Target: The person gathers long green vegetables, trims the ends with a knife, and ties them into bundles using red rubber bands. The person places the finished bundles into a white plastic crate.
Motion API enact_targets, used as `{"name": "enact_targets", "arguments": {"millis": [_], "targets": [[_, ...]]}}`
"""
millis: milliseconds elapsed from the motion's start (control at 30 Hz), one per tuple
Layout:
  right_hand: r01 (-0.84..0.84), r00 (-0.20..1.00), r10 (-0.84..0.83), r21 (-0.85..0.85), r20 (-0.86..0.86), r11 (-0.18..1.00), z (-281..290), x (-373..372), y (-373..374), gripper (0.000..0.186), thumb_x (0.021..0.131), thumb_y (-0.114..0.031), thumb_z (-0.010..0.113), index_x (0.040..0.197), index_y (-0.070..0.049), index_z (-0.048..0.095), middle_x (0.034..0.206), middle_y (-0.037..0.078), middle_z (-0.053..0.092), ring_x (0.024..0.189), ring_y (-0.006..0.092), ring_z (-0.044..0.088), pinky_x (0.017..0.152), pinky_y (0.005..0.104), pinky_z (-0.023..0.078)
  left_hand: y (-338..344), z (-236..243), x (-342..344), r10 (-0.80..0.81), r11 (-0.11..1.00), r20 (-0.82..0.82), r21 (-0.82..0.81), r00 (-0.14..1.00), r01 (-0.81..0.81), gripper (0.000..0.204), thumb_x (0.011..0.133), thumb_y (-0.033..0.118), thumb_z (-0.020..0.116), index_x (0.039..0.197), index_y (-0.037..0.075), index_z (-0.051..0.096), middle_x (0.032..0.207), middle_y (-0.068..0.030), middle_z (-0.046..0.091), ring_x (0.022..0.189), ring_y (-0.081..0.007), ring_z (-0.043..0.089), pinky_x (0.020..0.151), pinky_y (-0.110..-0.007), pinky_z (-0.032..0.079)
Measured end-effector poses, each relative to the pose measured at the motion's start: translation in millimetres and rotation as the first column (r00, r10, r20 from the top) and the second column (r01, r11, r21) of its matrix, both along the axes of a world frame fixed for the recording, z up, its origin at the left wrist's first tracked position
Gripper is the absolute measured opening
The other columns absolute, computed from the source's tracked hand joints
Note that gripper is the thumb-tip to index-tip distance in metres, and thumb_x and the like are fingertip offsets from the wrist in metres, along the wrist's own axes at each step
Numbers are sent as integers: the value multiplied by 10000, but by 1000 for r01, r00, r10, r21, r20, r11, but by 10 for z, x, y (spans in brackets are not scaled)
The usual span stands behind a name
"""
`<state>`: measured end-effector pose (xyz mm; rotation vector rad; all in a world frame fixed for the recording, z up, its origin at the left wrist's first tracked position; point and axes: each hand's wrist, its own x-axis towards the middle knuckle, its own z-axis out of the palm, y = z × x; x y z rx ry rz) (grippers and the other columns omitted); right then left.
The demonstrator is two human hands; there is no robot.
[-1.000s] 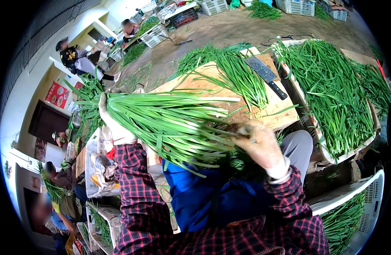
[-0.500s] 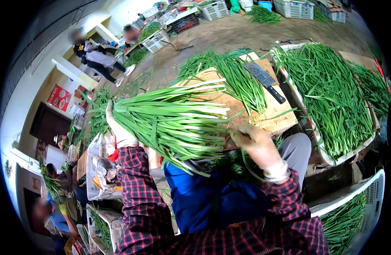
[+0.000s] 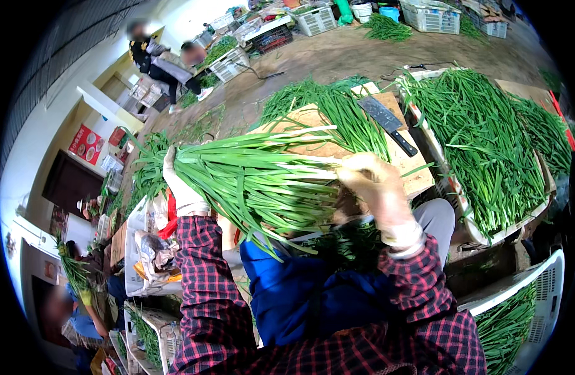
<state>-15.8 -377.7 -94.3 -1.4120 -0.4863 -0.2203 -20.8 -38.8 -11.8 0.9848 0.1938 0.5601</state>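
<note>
A large bunch of garlic chives (image 3: pixel 256 178) lies fanned out before me, leaves to the left and pale stem ends to the right. My left hand (image 3: pixel 178 190), in a whitish glove, is closed round the leafy part. At the other end my right hand (image 3: pixel 373 184), also gloved, has thumb and fingers pinched together at the tips of some white stems. Beyond the bunch, more garlic chives (image 3: pixel 356 125) rest on a wooden board (image 3: pixel 415 178). A cleaver (image 3: pixel 387 122) with a black handle lies on that board, off to the right.
To the right stands a white crate (image 3: pixel 453 169) heaped with greens. Another crate (image 3: pixel 553 294) sits at lower right. Left of me is a white crate (image 3: pixel 137 250) with bags. Several people are around, one walking person (image 3: pixel 156 59) at far left. More crates line the back.
My right hand has moved up and left, from below the stem ends onto them. My left hand still grips the bunch. The person in the background has shifted right.
</note>
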Motion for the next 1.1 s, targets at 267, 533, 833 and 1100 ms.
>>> {"name": "enact_targets", "arguments": {"millis": [267,533,833,1100], "targets": [[-128,948,47,-241,-316,962,-1050,246,-137,403,979,-340,542,1291,-85,542,1194,68,615,1080,201,589,971,394,438,154,-121,128,-5,1000,-62,16,998,6,331,944,330,484,1031,42,623,996,-107,669,904,-272,627,856,-396,495],[-388,373,901,844,-224,370,-1010,133,218,748,891,-566,579,1419,-75,384,1229,88,563,1018,185,585,778,315,511,231,113,182,89,990,-71,120,994,-80,333,947,312,489,1061,29,621,1023,-129,674,928,-280,635,861,-389,493],[-339,773,392,196,-499,920,-442,-98,253,314,971,-248,546,1158,-1,598,974,78,652,873,145,622,746,258,503,205,63,321,81,997,-96,25,992,-79,332,940,306,489,1033,23,638,992,-129,679,897,-286,632,842,-390,491],[-247,933,124,-352,-337,903,-1053,-179,-418,287,834,-206,720,1030,-7,653,873,99,658,845,230,629,779,337,502,260,115,361,209,968,-16,146,978,-204,321,931,299,509,1043,27,638,1006,-119,677,921,-277,634,869,-383,486]]}}
